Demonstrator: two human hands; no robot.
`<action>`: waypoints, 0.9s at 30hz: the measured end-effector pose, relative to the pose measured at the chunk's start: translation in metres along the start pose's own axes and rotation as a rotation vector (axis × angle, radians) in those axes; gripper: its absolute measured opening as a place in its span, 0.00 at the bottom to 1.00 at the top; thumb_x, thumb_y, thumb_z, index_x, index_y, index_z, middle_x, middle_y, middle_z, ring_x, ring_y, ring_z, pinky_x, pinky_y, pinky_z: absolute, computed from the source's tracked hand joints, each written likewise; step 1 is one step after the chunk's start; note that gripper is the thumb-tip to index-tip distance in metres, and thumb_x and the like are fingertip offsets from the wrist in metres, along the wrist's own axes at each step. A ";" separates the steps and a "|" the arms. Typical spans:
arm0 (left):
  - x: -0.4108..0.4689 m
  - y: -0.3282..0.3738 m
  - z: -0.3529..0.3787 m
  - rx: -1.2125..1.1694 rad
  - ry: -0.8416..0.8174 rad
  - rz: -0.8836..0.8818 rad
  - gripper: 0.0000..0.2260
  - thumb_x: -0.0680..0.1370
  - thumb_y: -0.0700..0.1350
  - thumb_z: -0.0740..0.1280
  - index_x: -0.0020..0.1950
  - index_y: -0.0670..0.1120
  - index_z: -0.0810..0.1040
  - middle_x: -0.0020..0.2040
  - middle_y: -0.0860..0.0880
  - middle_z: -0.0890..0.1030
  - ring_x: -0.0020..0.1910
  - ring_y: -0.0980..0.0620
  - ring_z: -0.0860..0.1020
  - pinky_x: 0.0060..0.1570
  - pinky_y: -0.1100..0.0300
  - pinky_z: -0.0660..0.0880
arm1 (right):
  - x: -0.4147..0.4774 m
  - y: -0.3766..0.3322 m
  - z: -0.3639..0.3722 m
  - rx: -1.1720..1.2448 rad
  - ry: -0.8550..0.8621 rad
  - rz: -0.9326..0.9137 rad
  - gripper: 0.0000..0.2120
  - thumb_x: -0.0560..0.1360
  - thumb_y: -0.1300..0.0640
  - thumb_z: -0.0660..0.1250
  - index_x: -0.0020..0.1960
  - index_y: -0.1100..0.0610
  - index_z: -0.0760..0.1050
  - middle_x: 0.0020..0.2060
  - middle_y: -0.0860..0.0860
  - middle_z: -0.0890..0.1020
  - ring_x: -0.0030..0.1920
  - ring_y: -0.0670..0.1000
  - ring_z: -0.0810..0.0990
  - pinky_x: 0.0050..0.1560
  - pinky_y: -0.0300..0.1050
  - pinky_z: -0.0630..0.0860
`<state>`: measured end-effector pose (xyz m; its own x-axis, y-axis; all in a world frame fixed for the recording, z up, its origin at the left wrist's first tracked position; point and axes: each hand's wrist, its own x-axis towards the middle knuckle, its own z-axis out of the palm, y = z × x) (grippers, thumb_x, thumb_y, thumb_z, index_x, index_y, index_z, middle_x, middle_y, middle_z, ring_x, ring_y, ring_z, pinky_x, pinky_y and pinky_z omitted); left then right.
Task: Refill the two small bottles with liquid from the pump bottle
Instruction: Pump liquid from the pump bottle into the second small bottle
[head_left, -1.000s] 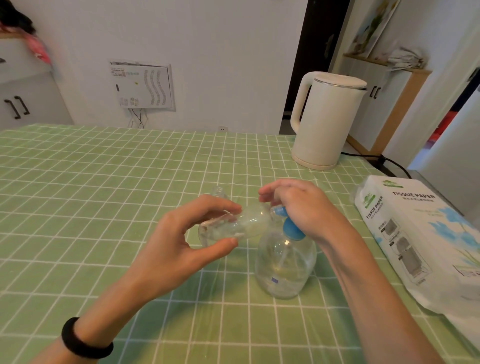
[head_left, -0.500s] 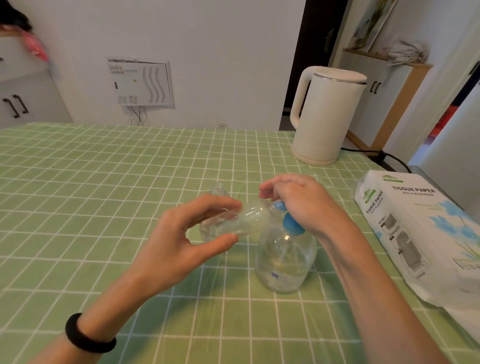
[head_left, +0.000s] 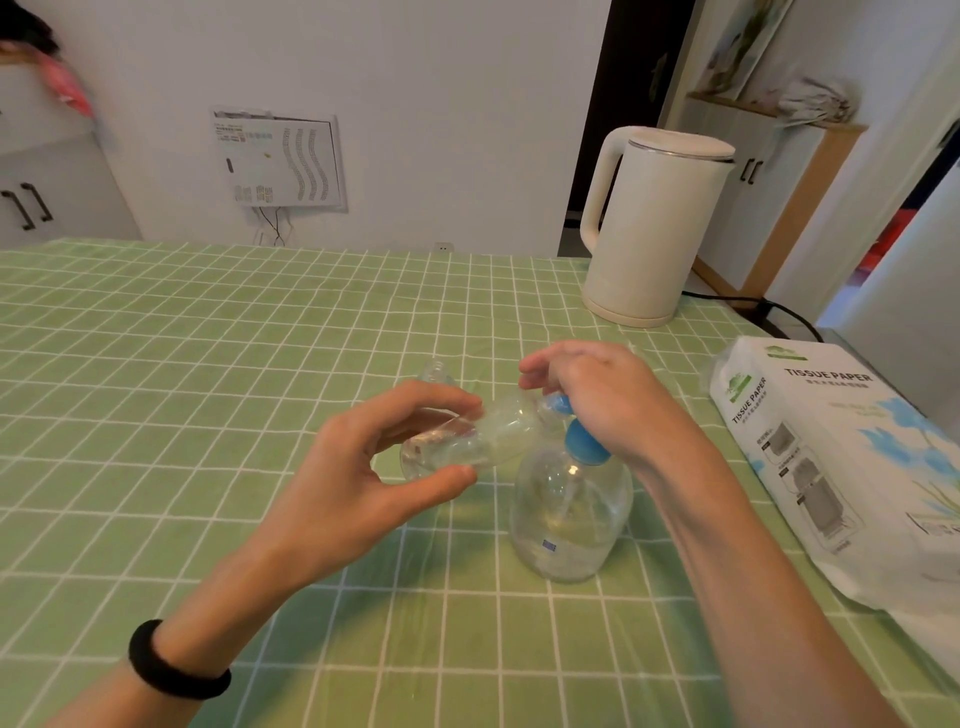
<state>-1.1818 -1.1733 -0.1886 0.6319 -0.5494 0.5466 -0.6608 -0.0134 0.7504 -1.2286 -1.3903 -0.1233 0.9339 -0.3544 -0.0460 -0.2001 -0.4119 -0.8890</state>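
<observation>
From where I stand, the small bottle (head_left: 470, 441) is off the bench (head_left: 208, 364), lying nearly on its side in the air with its mouth up against the blue nozzle (head_left: 560, 404) of the pump bottle (head_left: 571, 519), which stands upright on the green cloth. The left grip (head_left: 358, 483) is half closed, pinching the small bottle near its base between thumb below and fingers above. It looks like thin clear plastic: light, likely slick if wet, and apt to dent if squeezed, so that hold low on the body, clear of the mouth, seems sensible. The right grip (head_left: 608, 402) is curled over the pump head, fingers bent down around it. The pump bottle looks heavier and steady enough, best worked from the top. The other small bottle (head_left: 434, 370) stands just behind, untouched. How full either small one is, I cannot tell.
</observation>
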 end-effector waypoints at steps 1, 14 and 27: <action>0.000 0.000 0.000 0.001 0.000 0.001 0.20 0.74 0.49 0.77 0.65 0.51 0.82 0.62 0.58 0.85 0.62 0.54 0.85 0.65 0.58 0.79 | -0.001 0.001 0.001 0.007 -0.008 0.011 0.16 0.79 0.60 0.58 0.51 0.49 0.84 0.50 0.44 0.86 0.55 0.43 0.81 0.61 0.45 0.75; 0.000 0.004 -0.001 0.005 0.005 0.013 0.20 0.74 0.49 0.77 0.65 0.53 0.81 0.62 0.57 0.85 0.62 0.53 0.85 0.65 0.57 0.79 | 0.001 0.001 -0.002 0.009 0.077 -0.088 0.17 0.79 0.58 0.58 0.50 0.47 0.85 0.50 0.40 0.86 0.52 0.37 0.80 0.49 0.37 0.73; 0.000 0.004 -0.001 0.015 0.000 0.011 0.19 0.75 0.50 0.76 0.65 0.54 0.82 0.62 0.56 0.85 0.62 0.52 0.85 0.65 0.54 0.80 | 0.000 -0.001 -0.003 -0.005 0.079 -0.090 0.16 0.80 0.58 0.58 0.49 0.47 0.84 0.49 0.39 0.85 0.52 0.37 0.80 0.49 0.37 0.73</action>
<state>-1.1839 -1.1729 -0.1855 0.6241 -0.5500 0.5549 -0.6741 -0.0199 0.7384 -1.2293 -1.3923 -0.1215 0.9221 -0.3805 0.0700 -0.1183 -0.4495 -0.8854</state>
